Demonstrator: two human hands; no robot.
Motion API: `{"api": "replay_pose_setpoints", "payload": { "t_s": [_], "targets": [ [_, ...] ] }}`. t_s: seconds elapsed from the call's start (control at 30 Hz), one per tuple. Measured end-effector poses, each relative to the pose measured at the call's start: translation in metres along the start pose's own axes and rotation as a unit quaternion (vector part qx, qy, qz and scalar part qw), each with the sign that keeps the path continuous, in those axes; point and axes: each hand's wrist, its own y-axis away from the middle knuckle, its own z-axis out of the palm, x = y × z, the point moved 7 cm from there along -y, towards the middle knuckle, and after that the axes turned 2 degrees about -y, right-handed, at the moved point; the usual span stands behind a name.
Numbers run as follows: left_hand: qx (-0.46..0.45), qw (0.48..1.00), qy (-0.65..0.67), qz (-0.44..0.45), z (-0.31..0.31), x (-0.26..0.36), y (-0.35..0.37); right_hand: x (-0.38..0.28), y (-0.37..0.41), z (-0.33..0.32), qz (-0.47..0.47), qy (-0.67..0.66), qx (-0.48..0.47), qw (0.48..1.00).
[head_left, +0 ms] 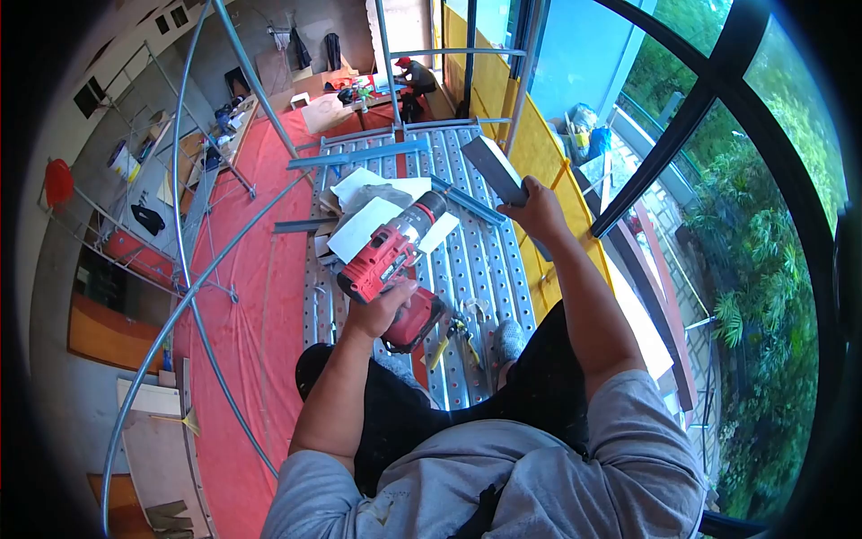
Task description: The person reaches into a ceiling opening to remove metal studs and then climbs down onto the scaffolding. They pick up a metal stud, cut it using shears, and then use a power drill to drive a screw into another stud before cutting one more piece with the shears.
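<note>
- Hands, status?
- Person's left hand (382, 310) fisted round red-and-black cordless drill (395, 260), chuck aimed 1 o'clock. Their right hand (537, 211) clamped on grey flat metal bar (494, 169), 1 o'clock of drill.
- Underneath?
- Shiny perforated steel scaffold deck (485, 269); white paper sheets (359, 229) at drill's 11 o'clock.

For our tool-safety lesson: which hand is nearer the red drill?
Left. The left hand grips the red drill by its handle; the right hand is apart to its right, holding a grey metal strip.
</note>
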Motion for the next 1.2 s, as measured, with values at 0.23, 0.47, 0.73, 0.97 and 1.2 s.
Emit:
{"api": "replay_pose_setpoints", "payload": {
  "t_s": [0.23, 0.47, 0.73, 0.97, 1.2],
  "targets": [
    [-0.042, 0.966, -0.206, 0.149, 0.018, 0.016, 0.004, -0.001, -0.001, 0.026, 0.031, -0.071, -0.107, 0.991],
    [-0.042, 0.965, -0.236, 0.11, 0.031, 0.013, 0.006, 0.028, -0.013, 0.057, 0.001, -0.335, -0.161, 0.928],
    [-0.039, 0.968, -0.234, 0.079, 0.026, 0.012, 0.005, 0.031, -0.014, 0.059, 0.027, -0.426, -0.133, 0.895],
    [-0.045, 0.962, -0.253, 0.088, 0.031, 0.016, 0.006, -0.003, -0.001, 0.042, -0.023, -0.389, -0.124, 0.913],
    [-0.046, 0.962, -0.237, 0.126, 0.033, 0.012, 0.003, -0.014, 0.002, 0.033, -0.078, -0.366, -0.105, 0.921]
  ]
}}
